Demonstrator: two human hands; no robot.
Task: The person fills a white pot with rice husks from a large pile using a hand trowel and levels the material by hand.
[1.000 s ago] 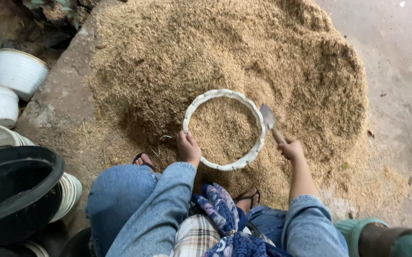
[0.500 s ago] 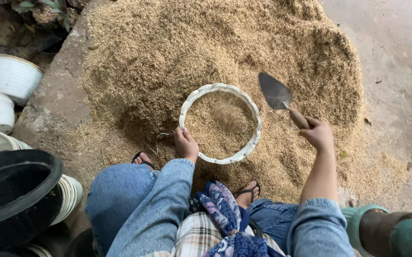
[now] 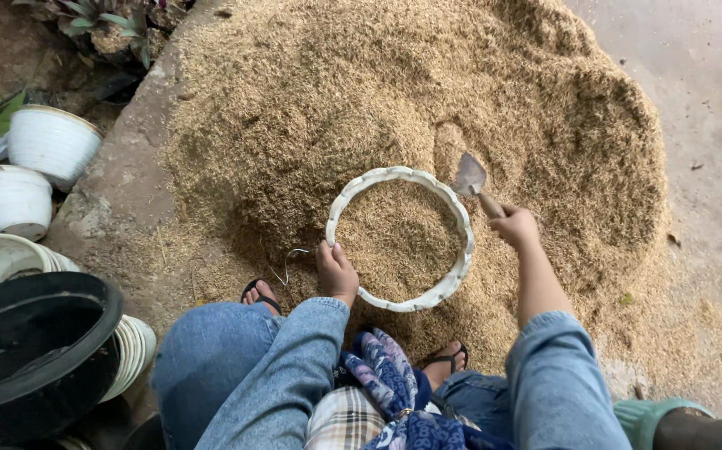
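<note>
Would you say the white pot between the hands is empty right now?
No, the white pot is filled nearly to its rim with tan husk.

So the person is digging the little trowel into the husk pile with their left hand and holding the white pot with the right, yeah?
Not quite: the hands are swapped. In the head view the right hand grips the trowel at the husk pile, and the left hand holds the white pot.

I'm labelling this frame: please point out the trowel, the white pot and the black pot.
trowel [image 3: 469, 177], head view, on its metal blade.
white pot [image 3: 461, 223], head view, on its right rim.
black pot [image 3: 86, 292], head view, on its upper rim.
</note>
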